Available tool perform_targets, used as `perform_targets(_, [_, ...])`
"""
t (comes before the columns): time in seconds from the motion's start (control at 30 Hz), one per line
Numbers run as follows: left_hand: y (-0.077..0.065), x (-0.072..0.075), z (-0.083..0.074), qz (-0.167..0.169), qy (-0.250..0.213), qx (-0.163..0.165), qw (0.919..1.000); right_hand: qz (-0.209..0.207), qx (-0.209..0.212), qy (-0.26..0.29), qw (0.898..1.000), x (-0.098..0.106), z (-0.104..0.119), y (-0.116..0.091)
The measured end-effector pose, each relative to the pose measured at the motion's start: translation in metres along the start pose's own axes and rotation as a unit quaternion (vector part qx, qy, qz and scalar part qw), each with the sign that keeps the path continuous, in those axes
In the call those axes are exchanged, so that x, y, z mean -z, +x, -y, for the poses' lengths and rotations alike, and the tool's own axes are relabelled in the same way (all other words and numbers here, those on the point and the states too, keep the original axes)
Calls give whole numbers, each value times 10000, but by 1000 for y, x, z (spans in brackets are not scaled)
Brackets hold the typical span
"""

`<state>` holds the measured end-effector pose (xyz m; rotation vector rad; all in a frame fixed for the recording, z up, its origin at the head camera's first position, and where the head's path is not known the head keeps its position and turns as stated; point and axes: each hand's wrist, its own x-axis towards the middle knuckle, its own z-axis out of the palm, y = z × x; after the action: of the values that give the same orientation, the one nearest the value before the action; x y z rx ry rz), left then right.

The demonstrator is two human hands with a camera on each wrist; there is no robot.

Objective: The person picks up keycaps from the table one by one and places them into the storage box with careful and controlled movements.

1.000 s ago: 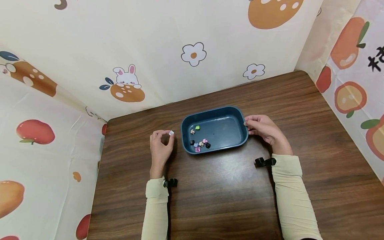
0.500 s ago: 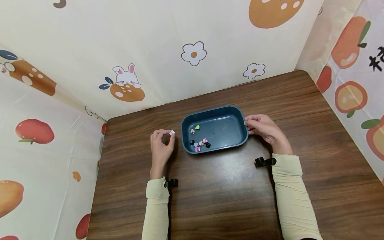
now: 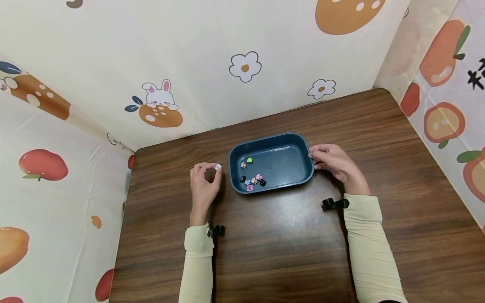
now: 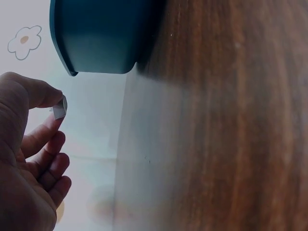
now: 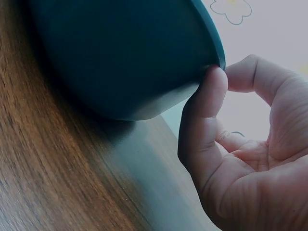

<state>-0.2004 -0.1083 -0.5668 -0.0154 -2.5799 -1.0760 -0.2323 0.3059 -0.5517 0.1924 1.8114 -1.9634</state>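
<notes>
Between thumb and index finger, my left hand [image 3: 203, 189] pinches a small white block [image 3: 217, 167], just left of the tray. The left wrist view shows this block [image 4: 59, 108] at the fingertips, raised off the table, the other fingers loosely bent. A dark blue rectangular tray [image 3: 288, 184] lies on the table. At its right end, my right hand [image 3: 337, 166] pinches the rim; in the right wrist view the thumb presses against the tray wall [image 5: 130, 57]. Inside the tray's left part lie several small toy pieces, among them a green piece [image 3: 249, 160], a pink square piece [image 3: 249, 188] and a black piece [image 3: 263, 183].
The brown wood-grain table [image 3: 280, 252] reaches back to a printed cloth [image 3: 212, 92] with fruit, flowers and a rabbit. More printed cloth hangs at the left and right sides. A black strap mount [image 3: 335, 204] sits at the right wrist.
The left hand and white block shift very slightly right, while the view tilts a little. The tray, the pieces in it and the right hand's grip stay as they were.
</notes>
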Motion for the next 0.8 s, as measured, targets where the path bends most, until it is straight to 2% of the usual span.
perform_targets(0.4, [1,1,-7,53,-5,-112,9999,-45,-52,-116,9999,1,1,1])
perform_targets(0.8, [-2,-2,-11,218,-37,-61,9997,-22,-17,-33,10000,0,-1,2])
